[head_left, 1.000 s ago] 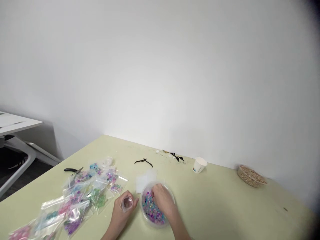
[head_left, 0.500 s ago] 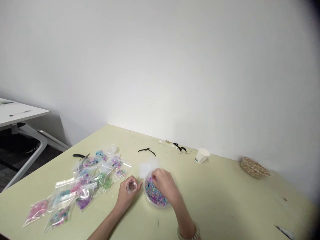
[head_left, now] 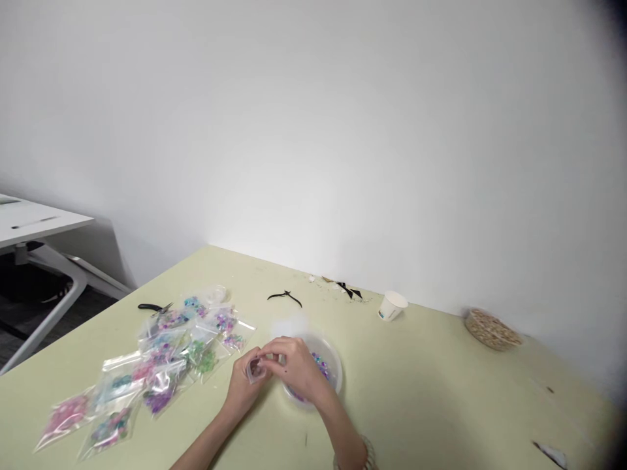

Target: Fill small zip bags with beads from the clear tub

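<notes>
My left hand [head_left: 240, 390] is closed around a small clear plastic bag [head_left: 255, 371], whose open mouth faces up toward me. My right hand [head_left: 300, 371] has its thumb and fingertips pinched together right at that mouth; whatever they hold is too small to make out. Under my right hand and wrist stands a round clear plastic tub [head_left: 336, 363] of mixed purple, blue and pink beads [head_left: 321, 365], partly covered by the hand. Left of my hands lie several zip bags of coloured beads, among them green beads [head_left: 208, 361] and purple beads [head_left: 157, 399].
Black-handled pliers [head_left: 154, 307] lie behind the bead bags, and a second pair of pliers [head_left: 285, 297] lies further back. A paper cup [head_left: 392, 306] stands near the wall, right of some black scraps [head_left: 349, 290]. A tub of brownish pieces [head_left: 491, 329] sits far right.
My right hand has moved left out of the bead tub to the mouth of the small plastic bag. My left hand still holds the bag. The view has shifted slightly.
</notes>
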Available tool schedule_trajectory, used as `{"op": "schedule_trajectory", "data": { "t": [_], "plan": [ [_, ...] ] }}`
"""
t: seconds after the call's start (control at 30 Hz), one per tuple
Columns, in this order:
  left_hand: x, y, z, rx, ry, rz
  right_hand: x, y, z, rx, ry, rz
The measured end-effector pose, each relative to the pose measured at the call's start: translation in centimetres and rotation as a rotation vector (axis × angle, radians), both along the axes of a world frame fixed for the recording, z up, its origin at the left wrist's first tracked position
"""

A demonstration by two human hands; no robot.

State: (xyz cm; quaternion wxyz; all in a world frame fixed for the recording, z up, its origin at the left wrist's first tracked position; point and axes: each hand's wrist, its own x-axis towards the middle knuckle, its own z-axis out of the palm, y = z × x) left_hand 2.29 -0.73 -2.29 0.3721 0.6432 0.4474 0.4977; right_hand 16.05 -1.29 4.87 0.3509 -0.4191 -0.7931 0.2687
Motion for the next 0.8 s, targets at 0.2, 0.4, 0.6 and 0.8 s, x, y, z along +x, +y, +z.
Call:
{"op": "schedule_trajectory", "data": {
  "t": [0.2,0.4,0.6,0.8],
  "plan": [
    [0.0,-0.1,0.1,-0.006,0.072,0.004,4.4,0.4,0.5,-0.104,-0.26,-0.243],
    [-0.1,0.0,0.1,0.013,0.093,-0.002,5.9,1.2,-1.9,-0.286,-0.596,-0.281],
    [-0.1,0.0,0.3,0.023,0.101,0.021,5.0,1.4,-2.2,-0.28,-0.59,-0.281],
    [0.0,0.1,0.1,0.009,0.099,-0.01,5.2,0.6,0.3,-0.14,-0.43,-0.269]
  ]
}}
